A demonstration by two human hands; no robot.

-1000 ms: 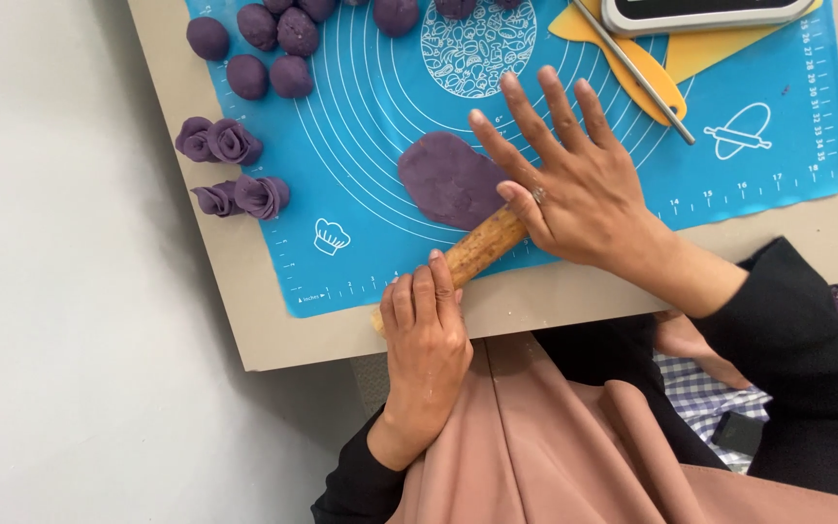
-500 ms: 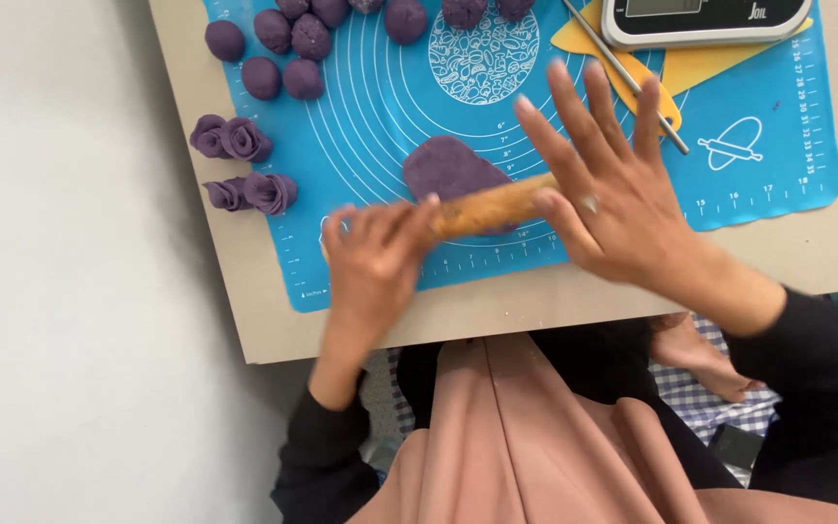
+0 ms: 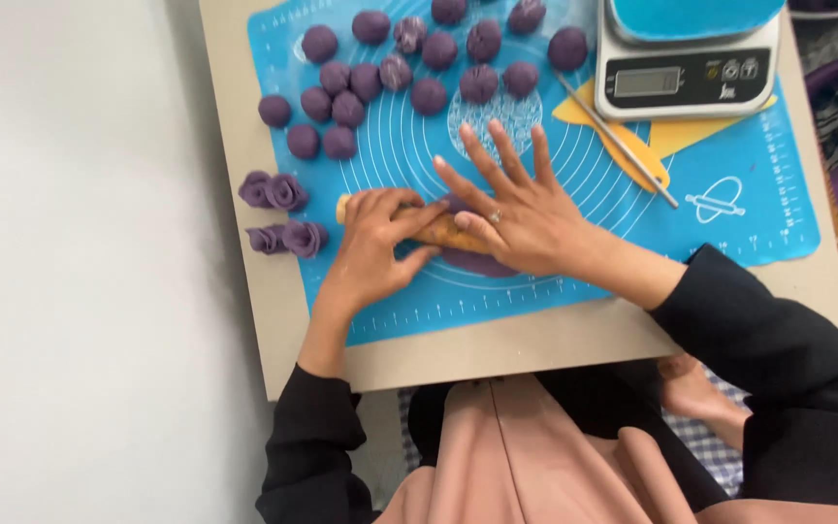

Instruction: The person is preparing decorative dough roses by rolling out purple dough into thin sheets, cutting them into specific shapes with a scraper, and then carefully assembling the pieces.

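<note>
A wooden rolling pin (image 3: 438, 229) lies across a flattened piece of purple dough (image 3: 477, 262) on the blue silicone mat (image 3: 729, 223). My left hand (image 3: 372, 243) presses on the pin's left part, fingers curled over it. My right hand (image 3: 516, 209) lies flat on the pin's right part, fingers spread, a ring on one finger. Most of the dough sheet is hidden under my hands.
Several purple dough balls (image 3: 429, 95) sit at the mat's far side. Shaped purple dough roses (image 3: 273, 190) rest on the board's left edge (image 3: 235, 116). A kitchen scale (image 3: 686, 68), a yellow scraper (image 3: 676, 136) and a thin metal stick (image 3: 618, 144) are at the right.
Both hands rolled the pin away from me over the dough, then onto its middle. The camera view shifted, showing more dough balls and the scale.
</note>
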